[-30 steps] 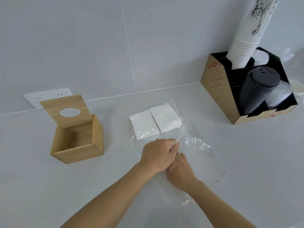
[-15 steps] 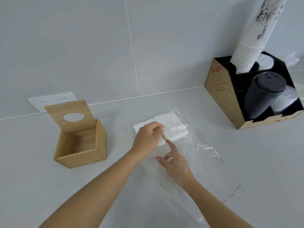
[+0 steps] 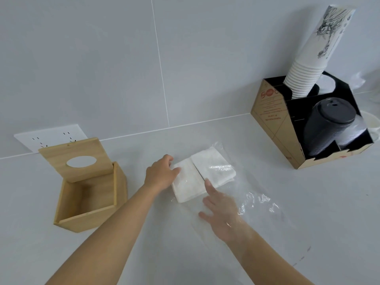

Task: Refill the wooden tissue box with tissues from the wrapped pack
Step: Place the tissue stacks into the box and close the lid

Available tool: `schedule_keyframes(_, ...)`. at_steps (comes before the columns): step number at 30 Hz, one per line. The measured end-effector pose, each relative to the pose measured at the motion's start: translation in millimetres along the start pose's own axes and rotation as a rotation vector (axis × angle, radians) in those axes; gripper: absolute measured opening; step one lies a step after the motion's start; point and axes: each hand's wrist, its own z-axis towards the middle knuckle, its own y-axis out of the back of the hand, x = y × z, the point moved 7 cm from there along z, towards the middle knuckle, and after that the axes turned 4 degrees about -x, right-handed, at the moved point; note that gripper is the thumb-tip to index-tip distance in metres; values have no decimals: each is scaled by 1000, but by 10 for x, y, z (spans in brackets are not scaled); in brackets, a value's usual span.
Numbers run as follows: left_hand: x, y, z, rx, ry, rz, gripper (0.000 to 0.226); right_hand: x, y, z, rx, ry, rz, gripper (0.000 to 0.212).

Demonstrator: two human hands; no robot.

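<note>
Since a second ago both hands have left the loose wrap end near the body and gone forward to the tissues (image 3: 202,175). Left hand (image 3: 161,173) now curls over the stack's nine o'clock edge, thumb on top, fingers round the far side, apparently gripping it. Right hand (image 3: 221,204) lies flat and spread inside the clear wrap (image 3: 259,202), empty, its longest finger touching the stack's six o'clock edge at the seam between the two tissue halves. Tissues sit mid-counter (image 3: 267,254), part covered by wrap. At nine o'clock of them stands the box (image 3: 90,204), empty, lid (image 3: 77,159) tipped up. At two o'clock is a cup holder (image 3: 273,124).
</note>
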Motion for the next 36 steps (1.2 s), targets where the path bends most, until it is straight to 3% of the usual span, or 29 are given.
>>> schedule_keyframes(4,53,-27,64,24,9,-3,37,55,-131,-8,-19,-309,132,51)
schedule_keyframes(6,65,-23,81,24,14,-36,32,58,-166,12,0,-346,135,57)
schedule_keyframes(14,95,-21,70,29,10,-75,27,-31,-274,119,-71,-400,233,35)
schedule_keyframes(17,98,-10,47,40,21,-127,25,-51,-309,126,-116,-389,305,27)
schedule_keyframes(19,98,1,32,47,23,-154,24,-33,-341,132,-130,-363,335,49)
schedule_keyframes(21,103,9,23,55,28,-180,24,-15,-354,155,-144,-343,320,57)
schedule_keyframes(28,108,0,-12,63,54,-248,25,-13,-392,281,-191,-320,376,24)
schedule_keyframes(36,90,12,-44,59,46,-275,19,1,-408,384,-219,-161,218,25)
